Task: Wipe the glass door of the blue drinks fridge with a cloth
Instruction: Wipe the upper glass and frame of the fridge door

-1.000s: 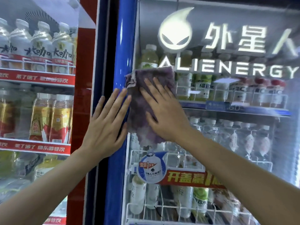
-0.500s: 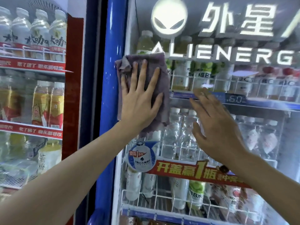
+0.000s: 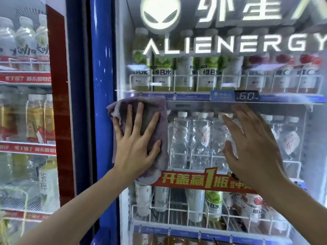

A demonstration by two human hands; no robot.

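At far left, a red-framed neighbouring fridge (image 3: 58, 85) holds bottled drinks and plays no part. Next comes the blue upright frame of the drinks fridge (image 3: 103, 68), and just beside it the glass door (image 3: 230, 135). The purple-grey folded cloth (image 3: 159, 124) lies flat on the pane at its left edge, below the upper shelf line. The left hand (image 3: 136, 147) presses it with fingers spread and straight, not clenched. Further right, the right hand (image 3: 251, 147) is flat and released, holding nothing; whether it touches the glass cannot be told. Judgement: wiping is under way at the left margin, mid-height. The next stroke calls for steady flat pressure, carrying the cloth across or down over unwiped glass.
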